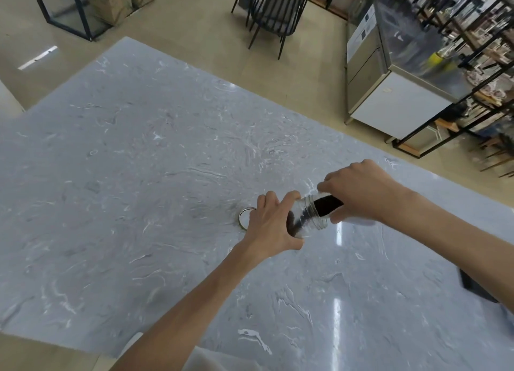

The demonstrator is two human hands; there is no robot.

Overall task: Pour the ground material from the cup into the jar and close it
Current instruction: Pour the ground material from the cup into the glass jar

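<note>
My left hand (271, 224) grips a clear glass jar (307, 219), tilted with its threaded mouth pointing right. Dark ground material lies inside the jar near my palm. My right hand (358, 192) holds a clear cup (329, 205) tipped against the jar's mouth, with dark ground material showing at its opening. Most of the cup is hidden under my fingers. A round metal lid (244, 217) lies on the grey marbled table (139, 175) just left of my left hand, partly hidden by it.
A dark flat object (472, 285) lies at the table's right edge beneath my right forearm. Beyond the table are a black chair (275, 11), a white and steel cabinet (389, 98), and black metal shelving (472, 50) at the right.
</note>
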